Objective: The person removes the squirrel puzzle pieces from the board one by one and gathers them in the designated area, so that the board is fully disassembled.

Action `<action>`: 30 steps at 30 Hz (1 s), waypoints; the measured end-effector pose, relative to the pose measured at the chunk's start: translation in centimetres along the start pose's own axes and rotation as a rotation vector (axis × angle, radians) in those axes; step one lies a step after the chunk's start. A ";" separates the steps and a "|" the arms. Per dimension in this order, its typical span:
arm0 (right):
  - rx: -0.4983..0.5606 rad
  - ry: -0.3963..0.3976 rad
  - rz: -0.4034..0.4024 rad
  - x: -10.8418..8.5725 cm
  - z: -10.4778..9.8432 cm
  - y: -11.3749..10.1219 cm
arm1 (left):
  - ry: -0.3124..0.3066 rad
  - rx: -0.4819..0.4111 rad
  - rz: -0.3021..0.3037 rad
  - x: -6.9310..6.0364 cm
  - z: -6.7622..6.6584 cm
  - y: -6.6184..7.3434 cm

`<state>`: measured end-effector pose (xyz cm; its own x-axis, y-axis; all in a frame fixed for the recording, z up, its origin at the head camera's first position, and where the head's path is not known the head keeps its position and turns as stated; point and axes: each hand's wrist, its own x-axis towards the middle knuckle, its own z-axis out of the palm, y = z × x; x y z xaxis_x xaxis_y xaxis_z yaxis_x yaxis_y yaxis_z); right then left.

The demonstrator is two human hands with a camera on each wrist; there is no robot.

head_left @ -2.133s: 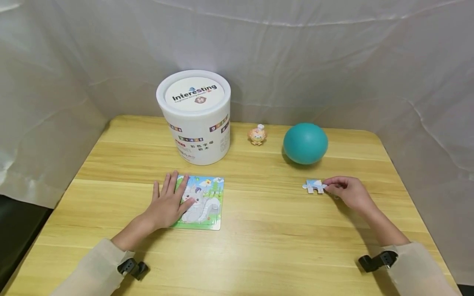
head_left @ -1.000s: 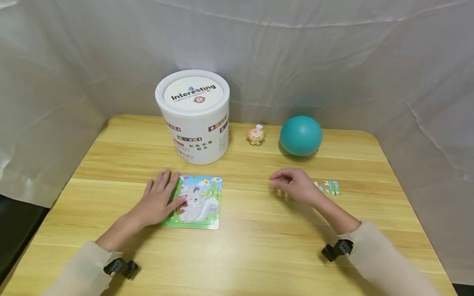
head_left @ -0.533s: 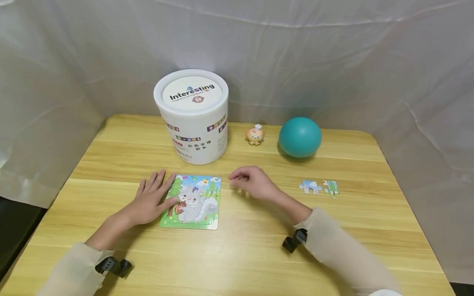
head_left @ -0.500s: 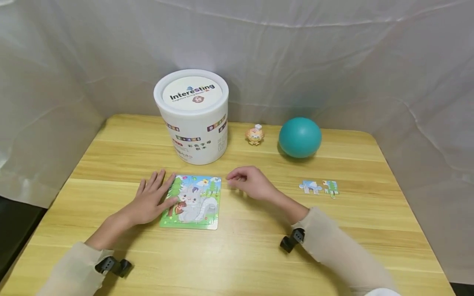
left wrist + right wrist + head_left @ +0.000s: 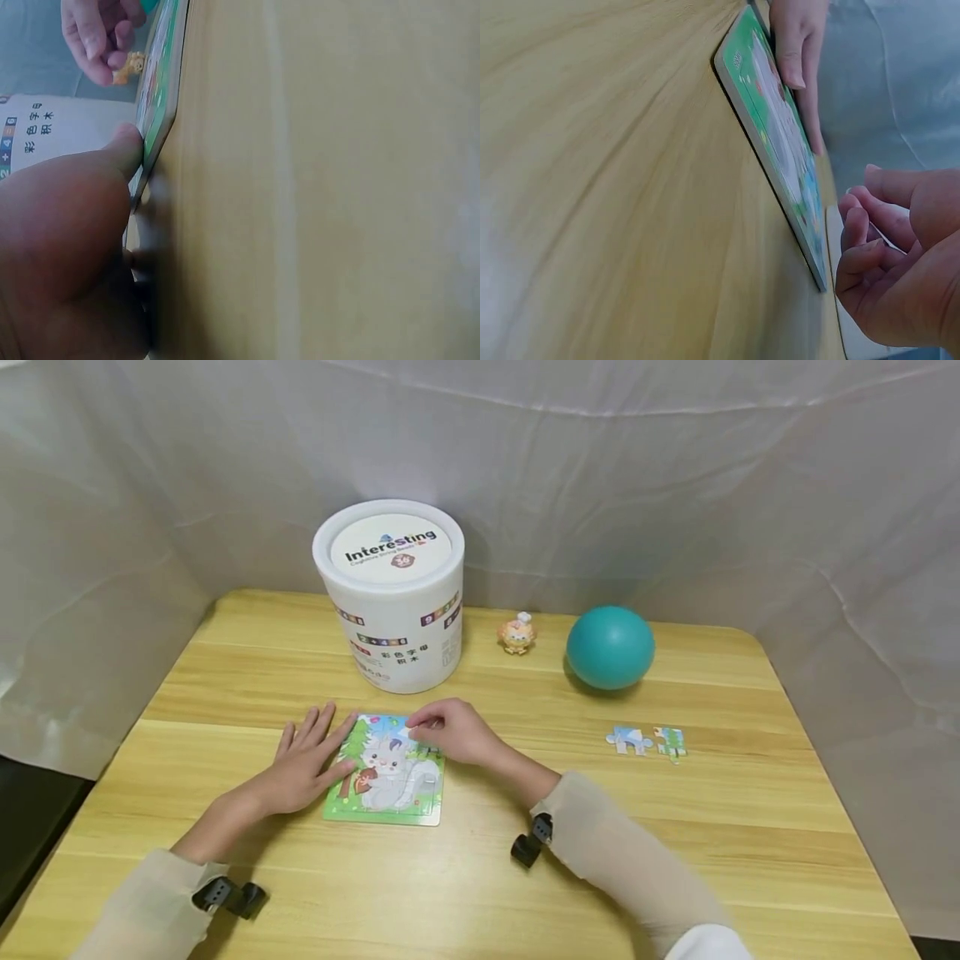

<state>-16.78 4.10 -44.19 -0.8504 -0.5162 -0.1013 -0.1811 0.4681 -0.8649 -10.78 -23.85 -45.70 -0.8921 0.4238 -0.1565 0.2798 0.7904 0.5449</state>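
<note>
Resting at the left side of a squirrel puzzle [image 5: 390, 785] on a wooden table [image 5: 480, 893], a person's left hand [image 5: 292, 777] lies with fingers straight and spread, while the right hand [image 5: 461, 735] reaches over the puzzle's upper right part, as seen from the head. A sky piece [image 5: 628, 740] and a tree piece [image 5: 671, 741] lie loose near a teal ball [image 5: 611, 647]. In the left wrist view, the left thumb touches the puzzle. In the right wrist view, the right hand's fingers are bent just above it; whether they grip a piece cannot be told.
</note>
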 end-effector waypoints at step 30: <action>-0.300 0.036 0.101 2.1 4.6 -2.5 | 0.017 0.009 -0.004 0.2 0.3 -0.2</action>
<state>-15.87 -1.49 -44.49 -0.8874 -0.4333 -0.1572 -0.2281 0.7092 -0.6670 -10.92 -23.81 -46.11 -0.8990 0.4134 -0.1444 0.2797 0.7958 0.5371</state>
